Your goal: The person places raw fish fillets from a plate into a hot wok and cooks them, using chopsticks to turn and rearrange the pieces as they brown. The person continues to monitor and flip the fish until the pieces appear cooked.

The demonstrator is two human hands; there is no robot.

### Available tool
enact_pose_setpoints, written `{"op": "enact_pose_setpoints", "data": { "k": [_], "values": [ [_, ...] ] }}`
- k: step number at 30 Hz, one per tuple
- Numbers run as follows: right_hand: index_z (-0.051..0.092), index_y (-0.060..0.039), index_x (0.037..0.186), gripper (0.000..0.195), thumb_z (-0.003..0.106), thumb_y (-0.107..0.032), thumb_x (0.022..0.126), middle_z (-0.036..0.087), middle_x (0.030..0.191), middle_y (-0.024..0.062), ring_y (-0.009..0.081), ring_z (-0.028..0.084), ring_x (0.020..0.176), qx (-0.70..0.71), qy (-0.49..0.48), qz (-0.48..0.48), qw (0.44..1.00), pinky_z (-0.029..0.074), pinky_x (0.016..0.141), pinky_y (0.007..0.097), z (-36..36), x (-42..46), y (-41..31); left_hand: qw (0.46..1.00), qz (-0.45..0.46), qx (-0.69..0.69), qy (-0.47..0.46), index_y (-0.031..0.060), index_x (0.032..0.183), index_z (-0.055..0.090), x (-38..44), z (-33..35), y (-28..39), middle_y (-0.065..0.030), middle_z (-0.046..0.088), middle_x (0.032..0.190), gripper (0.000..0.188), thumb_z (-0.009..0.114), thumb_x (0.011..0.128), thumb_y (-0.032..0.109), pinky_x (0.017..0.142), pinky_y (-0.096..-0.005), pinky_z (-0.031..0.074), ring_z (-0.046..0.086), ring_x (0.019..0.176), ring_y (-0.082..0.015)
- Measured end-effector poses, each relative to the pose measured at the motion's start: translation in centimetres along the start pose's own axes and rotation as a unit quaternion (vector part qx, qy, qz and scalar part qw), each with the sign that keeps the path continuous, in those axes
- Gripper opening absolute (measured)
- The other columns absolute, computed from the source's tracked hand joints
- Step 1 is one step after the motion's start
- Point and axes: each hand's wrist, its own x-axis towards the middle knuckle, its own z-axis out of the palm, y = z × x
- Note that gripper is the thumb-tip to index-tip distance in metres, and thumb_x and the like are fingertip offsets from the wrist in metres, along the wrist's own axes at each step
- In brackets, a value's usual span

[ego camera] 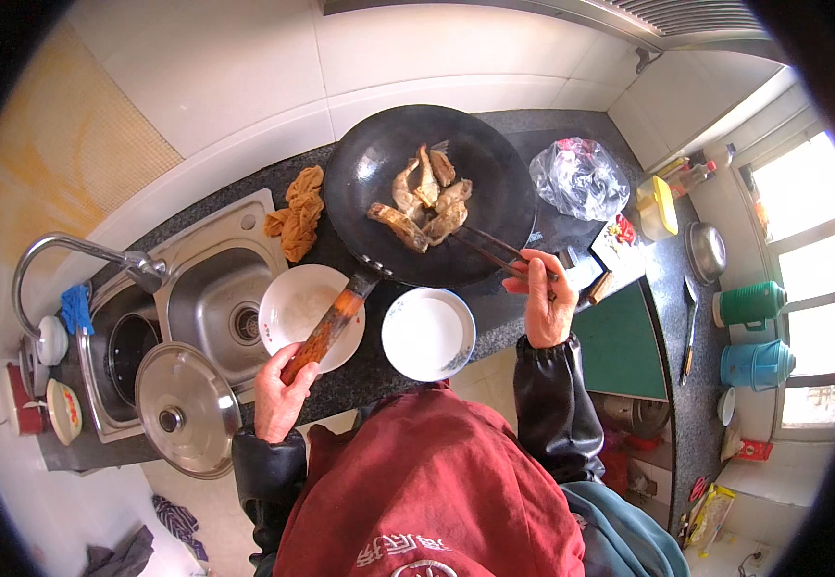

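A large dark wok rests over the cooktop, with several browned pieces of fish or meat gathered in its middle. My left hand is closed around the wok's charred wooden handle. Dark chopsticks are held in my right hand, their tips at the lower right piece. A white bowl with a blue rim sits just in front of the wok. Partly under the handle is a wider white bowl with a little liquid inside.
Left of the wok lie a brown cloth and a double steel sink. A pan lid leans over the sink's front edge. To the right are a clear plastic bag, a knife blade, a white board with chopped ingredients, and a spatula.
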Motion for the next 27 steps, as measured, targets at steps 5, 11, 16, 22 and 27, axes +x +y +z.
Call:
{"op": "enact_pose_setpoints", "data": {
  "k": [5, 11, 16, 22, 27],
  "values": [
    [0.06, 0.0016, 0.1, 0.022, 0.047, -0.015, 0.096, 0.061, 0.08, 0.0094, 0.0128, 0.061, 0.059, -0.011, 0.036, -0.014, 0.999, 0.05, 0.055, 0.0234, -1.4, -0.2, -2.8, 1.0, -0.009, 0.0, -0.005, -0.0012, 0.111, 0.058, -0.1, -0.1, 0.3, 0.0009, 0.059, 0.077, 0.035, 0.065, 0.082, 0.016, 0.052, -0.0205, 0.042, 0.048, 0.059, -0.0046],
    [0.058, 0.0024, 0.103, 0.02, 0.047, -0.013, 0.096, 0.062, 0.083, 0.0106, 0.0133, 0.063, 0.064, -0.007, 0.006, -0.019, 1.0, 0.051, 0.059, 0.0233, -0.2, 0.5, -2.5, 1.0, -0.019, -0.001, -0.013, -0.001, 0.116, 0.056, 0.0, -0.1, 0.4, 0.0027, 0.057, 0.076, 0.041, 0.066, 0.082, 0.02, 0.05, -0.0191, 0.038, 0.045, 0.056, -0.0038],
    [0.058, 0.0017, 0.105, 0.023, 0.047, -0.016, 0.096, 0.063, 0.087, 0.0118, 0.0142, 0.063, 0.068, -0.008, 0.005, -0.022, 1.0, 0.051, 0.062, 0.0245, -0.2, 0.9, -1.6, 1.0, -0.026, -0.009, -0.007, -0.0012, 0.113, 0.057, 0.0, 0.1, 0.6, 0.0015, 0.059, 0.078, 0.036, 0.065, 0.082, 0.016, 0.052, -0.0199, 0.04, 0.046, 0.059, -0.0038],
    [0.057, 0.002, 0.109, 0.033, 0.045, -0.026, 0.097, 0.064, 0.095, 0.015, 0.0179, 0.065, 0.075, 0.053, -0.003, -0.019, 0.998, 0.052, 0.067, 0.0276, -0.5, 0.6, -2.6, 0.999, -0.038, -0.008, -0.009, -0.0014, 0.113, 0.057, -0.1, -0.1, 0.8, 0.0012, 0.059, 0.078, 0.036, 0.065, 0.082, 0.015, 0.052, -0.02, 0.04, 0.047, 0.059, -0.0041],
    [0.058, 0.0029, 0.107, 0.033, 0.043, -0.025, 0.098, 0.065, 0.091, 0.016, 0.0188, 0.065, 0.073, 0.05, -0.008, -0.028, 0.998, 0.052, 0.067, 0.0275, -0.8, 0.1, -2.9, 0.999, -0.039, -0.004, -0.01, -0.0017, 0.112, 0.057, 0.0, -0.3, 0.8, 0.0007, 0.06, 0.078, 0.035, 0.065, 0.082, 0.015, 0.052, -0.0201, 0.041, 0.048, 0.059, -0.0042]
  ]
}}
